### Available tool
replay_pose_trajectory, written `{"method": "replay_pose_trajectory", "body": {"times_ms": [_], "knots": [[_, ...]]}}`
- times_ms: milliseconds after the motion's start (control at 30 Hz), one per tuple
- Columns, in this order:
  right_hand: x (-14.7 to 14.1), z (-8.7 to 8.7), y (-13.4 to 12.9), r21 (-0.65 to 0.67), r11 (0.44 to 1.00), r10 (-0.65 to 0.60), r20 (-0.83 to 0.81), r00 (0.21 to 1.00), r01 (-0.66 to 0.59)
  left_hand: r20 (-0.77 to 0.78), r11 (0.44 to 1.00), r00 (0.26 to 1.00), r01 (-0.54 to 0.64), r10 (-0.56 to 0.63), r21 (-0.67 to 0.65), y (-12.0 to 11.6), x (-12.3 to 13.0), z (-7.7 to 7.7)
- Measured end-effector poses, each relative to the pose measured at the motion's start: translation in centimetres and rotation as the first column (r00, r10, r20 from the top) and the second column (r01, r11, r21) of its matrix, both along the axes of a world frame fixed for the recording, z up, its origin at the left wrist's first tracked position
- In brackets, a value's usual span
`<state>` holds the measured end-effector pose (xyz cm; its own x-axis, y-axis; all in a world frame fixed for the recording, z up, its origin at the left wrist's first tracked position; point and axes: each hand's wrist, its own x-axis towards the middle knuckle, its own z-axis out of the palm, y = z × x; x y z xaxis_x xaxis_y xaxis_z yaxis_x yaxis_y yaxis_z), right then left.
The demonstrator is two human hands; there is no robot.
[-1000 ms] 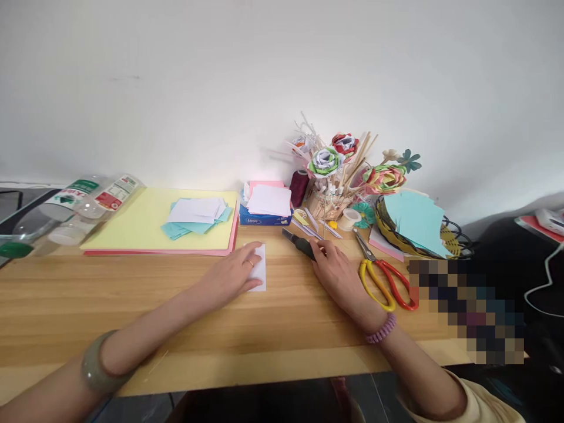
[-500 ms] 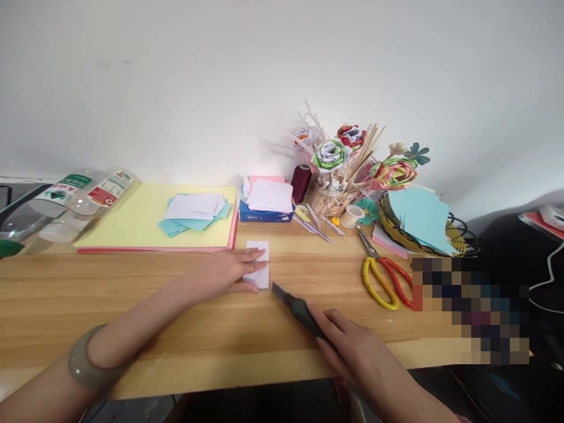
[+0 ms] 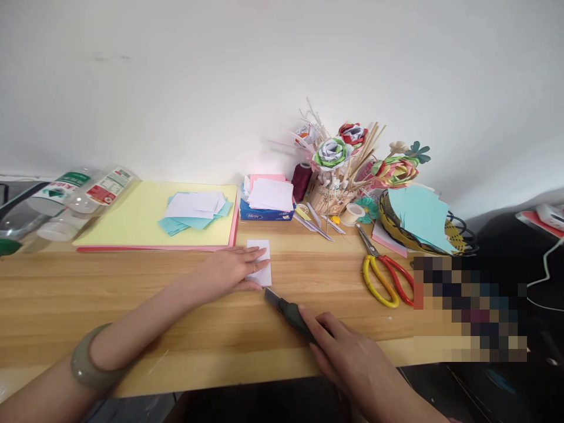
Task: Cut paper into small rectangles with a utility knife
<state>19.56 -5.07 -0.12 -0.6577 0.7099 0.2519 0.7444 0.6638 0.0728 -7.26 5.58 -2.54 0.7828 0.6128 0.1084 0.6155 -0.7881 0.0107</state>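
Observation:
A small white piece of paper (image 3: 264, 277) lies on the wooden table, and my left hand (image 3: 235, 269) rests flat on it with the fingers spread. In my right hand (image 3: 337, 346) is a utility knife (image 3: 293, 317) with a dark green handle, my index finger stretched along its top. The knife's blade is out, and its tip is at the paper's near edge, close to my left thumb. Whether the tip touches the paper I cannot tell.
Yellow and pink sheets (image 3: 132, 229) carry blue and white slips. Behind the paper stands a blue box (image 3: 267, 212) topped with paper. Paper flowers (image 3: 332, 153), a thread spool (image 3: 302, 182), scissors (image 3: 379, 276) and a basket (image 3: 392, 226) are to the right; plastic bottles (image 3: 66, 200) lie left.
My right hand has brought the knife a little left, so the blade tip has moved from beside the paper's corner to its near edge. My left hand still presses the paper.

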Motion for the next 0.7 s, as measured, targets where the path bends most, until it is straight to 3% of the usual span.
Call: {"method": "replay_pose_trajectory", "body": {"times_ms": [400,567,700], "knots": [[-1.1,0.3,-0.4,-0.028,0.995,-0.095,0.133,0.987,0.100,0.026,0.998,1.000,0.008,-0.010,0.055,0.1,0.7,0.8],[-1.8,0.4,-1.0,0.006,0.982,-0.184,0.258,0.948,0.189,0.118,0.988,0.992,0.026,-0.044,0.150,0.3,1.2,-0.5],[-2.3,0.5,-1.4,0.003,0.979,-0.196,0.292,0.936,0.204,0.082,0.992,0.997,-0.013,0.003,0.123,0.1,0.9,-1.8]]}}
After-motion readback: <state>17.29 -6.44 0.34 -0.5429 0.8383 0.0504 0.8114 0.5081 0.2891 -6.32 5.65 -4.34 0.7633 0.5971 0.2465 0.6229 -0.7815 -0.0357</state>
